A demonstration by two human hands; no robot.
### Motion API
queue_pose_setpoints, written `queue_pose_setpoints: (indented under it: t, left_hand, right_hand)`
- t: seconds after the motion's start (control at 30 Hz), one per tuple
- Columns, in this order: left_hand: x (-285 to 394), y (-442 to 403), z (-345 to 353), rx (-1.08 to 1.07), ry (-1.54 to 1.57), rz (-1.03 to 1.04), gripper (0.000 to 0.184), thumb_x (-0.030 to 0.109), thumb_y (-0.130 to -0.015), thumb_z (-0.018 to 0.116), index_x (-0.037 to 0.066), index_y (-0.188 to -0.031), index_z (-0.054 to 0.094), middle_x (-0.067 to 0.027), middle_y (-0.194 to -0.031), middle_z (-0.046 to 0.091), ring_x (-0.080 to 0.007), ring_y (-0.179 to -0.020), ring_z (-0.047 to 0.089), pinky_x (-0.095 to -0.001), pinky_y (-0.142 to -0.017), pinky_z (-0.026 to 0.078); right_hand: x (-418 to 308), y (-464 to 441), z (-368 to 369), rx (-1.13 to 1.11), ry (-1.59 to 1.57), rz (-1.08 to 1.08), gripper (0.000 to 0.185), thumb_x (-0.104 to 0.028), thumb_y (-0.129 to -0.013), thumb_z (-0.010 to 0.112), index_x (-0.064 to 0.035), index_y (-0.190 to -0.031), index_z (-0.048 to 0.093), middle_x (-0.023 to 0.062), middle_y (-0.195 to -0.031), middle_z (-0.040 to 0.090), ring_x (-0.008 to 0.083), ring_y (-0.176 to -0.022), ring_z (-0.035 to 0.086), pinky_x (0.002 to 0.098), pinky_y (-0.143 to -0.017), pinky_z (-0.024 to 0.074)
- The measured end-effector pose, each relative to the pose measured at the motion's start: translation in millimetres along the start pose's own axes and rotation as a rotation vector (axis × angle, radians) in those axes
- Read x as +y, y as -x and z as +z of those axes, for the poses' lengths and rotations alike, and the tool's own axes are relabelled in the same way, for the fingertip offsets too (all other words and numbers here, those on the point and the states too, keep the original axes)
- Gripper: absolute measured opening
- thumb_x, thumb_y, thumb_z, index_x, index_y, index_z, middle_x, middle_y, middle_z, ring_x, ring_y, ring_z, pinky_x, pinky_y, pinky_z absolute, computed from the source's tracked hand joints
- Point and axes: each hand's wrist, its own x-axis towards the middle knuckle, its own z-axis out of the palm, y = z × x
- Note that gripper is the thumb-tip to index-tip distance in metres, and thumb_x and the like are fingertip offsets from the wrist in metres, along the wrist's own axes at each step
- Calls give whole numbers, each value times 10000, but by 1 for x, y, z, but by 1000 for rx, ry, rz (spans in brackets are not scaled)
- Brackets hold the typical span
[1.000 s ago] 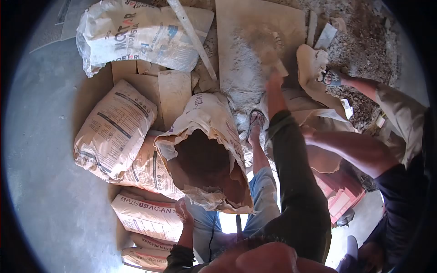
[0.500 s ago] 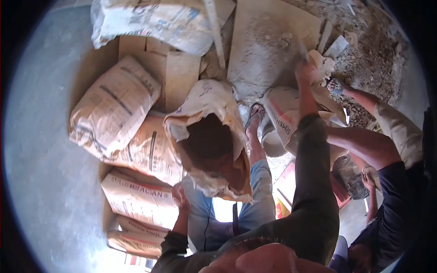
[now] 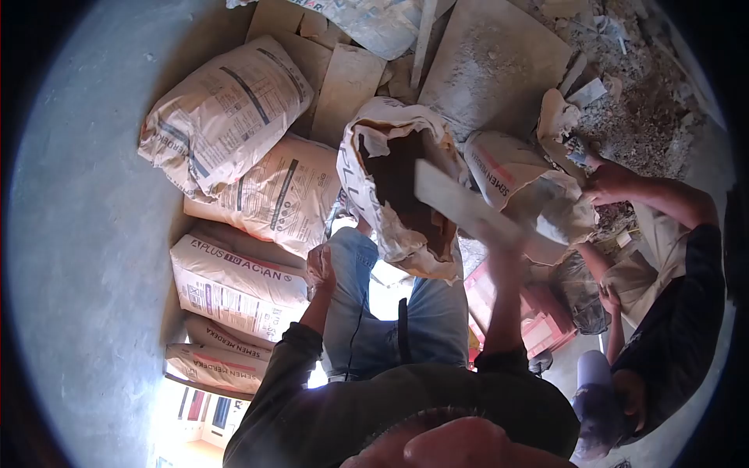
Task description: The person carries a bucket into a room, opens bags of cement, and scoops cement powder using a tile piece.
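Gripping a pale flat board (image 3: 460, 204) in our blurred right hand (image 3: 505, 240), we hold its far end over an open, torn-rimmed sack (image 3: 365, 204) before our knees (image 3: 351, 269); our left hand (image 3: 320, 267), fingers curled inward, is near a printed bag (image 3: 238, 285). Another person's hand (image 3: 607, 184) is at right.

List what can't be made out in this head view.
All in the head view:
Right hand: finger placement on the pale board, lost to blur.
Left hand: any contents, its curled shape hiding the palm.
Open sack: its bottom, lost in shadow.
Uppermost sack: its far part, cut off by the top edge.
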Motion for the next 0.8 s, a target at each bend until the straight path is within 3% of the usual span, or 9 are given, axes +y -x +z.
queue_pose_setpoints:
  t: [0.03,0.07,0.1,0.13,0.2,0.3,0.47,0.63,0.8]
  left_hand:
    - [-11,2,-1,2,5,-4,346,323,-860,468,-5,-898,570,-190,-847,553,-336,-808,505,-402,-749,387]
    - [-20,4,-2,3,-39,61,339,318,-860,468,-3,-904,570,-190,-853,555,-338,-812,506,-404,-752,388]
    - [-25,2,-2,5,-80,130,332,312,-861,468,0,-909,571,-190,-858,557,-340,-816,508,-406,-755,389]
    - [-27,1,-4,3,-71,136,332,312,-861,468,0,-909,571,-190,-858,557,-340,-816,508,-406,-755,389]
    - [-27,5,-4,19,-16,110,316,291,-866,459,1,-921,571,-190,-879,560,-345,-830,509,-411,-761,392]
    - [-42,11,-6,62,-60,202,304,267,-870,452,-6,-931,569,-188,-896,562,-349,-841,510,-418,-767,393]
    - [-37,13,-19,19,-40,234,348,288,-875,423,-28,-930,560,-206,-886,545,-357,-837,503,-430,-759,384]
    - [-22,12,-19,-18,84,-38,390,324,-871,419,-32,-948,558,-213,-895,536,-354,-847,499,-423,-762,381]
    - [-25,9,-17,-8,93,51,395,330,-873,424,-31,-959,559,-208,-900,541,-351,-851,504,-419,-767,388]
  right_hand:
    - [36,-17,28,-122,-109,-93,270,-213,-781,636,24,-907,616,75,-759,633,159,-696,593,323,-651,465]
    - [19,-24,54,-195,203,-39,255,-213,-792,617,6,-921,605,77,-795,621,180,-659,590,330,-577,460]
    - [31,-42,87,-4,402,-628,218,-174,-786,586,15,-892,605,136,-654,606,286,-563,591,383,-537,459]
    - [25,-60,113,-78,399,-503,176,-131,-778,558,1,-882,611,188,-694,601,342,-608,593,411,-572,470]
    - [59,-123,164,-259,756,-351,211,-118,-749,549,-14,-920,618,210,-812,612,352,-762,607,426,-662,490]
    - [97,-179,210,-261,936,-338,225,-125,-747,559,-14,-935,613,200,-827,612,337,-771,605,416,-675,487]
    - [104,-196,222,-248,915,-326,252,-137,-743,575,-14,-960,604,182,-852,613,312,-785,602,398,-697,480]
    - [111,-195,222,-273,884,-308,282,-150,-739,591,-15,-986,596,165,-877,614,286,-800,599,381,-719,474]
    - [110,-201,220,-295,810,-292,314,-162,-734,607,-15,-1011,588,147,-902,614,260,-815,595,363,-741,467]
